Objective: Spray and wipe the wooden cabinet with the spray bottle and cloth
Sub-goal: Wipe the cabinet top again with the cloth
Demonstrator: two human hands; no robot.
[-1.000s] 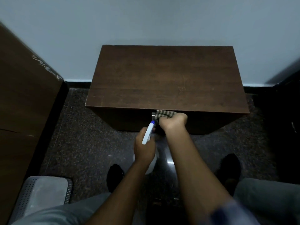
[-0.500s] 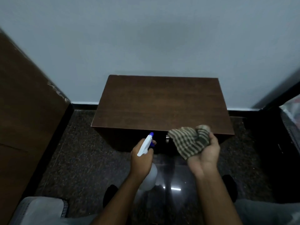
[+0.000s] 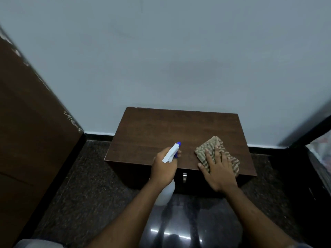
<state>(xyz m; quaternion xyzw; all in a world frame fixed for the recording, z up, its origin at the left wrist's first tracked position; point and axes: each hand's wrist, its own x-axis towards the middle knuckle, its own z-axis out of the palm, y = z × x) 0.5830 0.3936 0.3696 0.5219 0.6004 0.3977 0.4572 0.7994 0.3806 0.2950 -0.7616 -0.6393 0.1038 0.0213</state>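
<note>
Right hand [image 3: 219, 167] lies flat, fingers spread, palm pressing the striped cloth [image 3: 216, 154] onto the top of the wooden cabinet [image 3: 152, 133], toward its front right corner; the hand grips nothing, it only bears down on the fabric. My left hand [image 3: 163, 166] is wrapped around the neck of the white spray bottle [image 3: 165, 193], index finger near the blue trigger, with the blue-tipped nozzle [image 3: 178, 144] angled up and forward over the middle of the top. The bottle's body hangs below the front edge, in front of the cabinet's face and beside the small metal handle [image 3: 184, 177]. I judge the step in hand to be the wipe of the top panel, at its start or part way; I cannot tell whether the wood is wet. The next move, as I read it, calls for sweeping the cloth across to the bare left and rear of the top under steady pressure, or for a squeeze of the trigger first if that part is dry.
</note>
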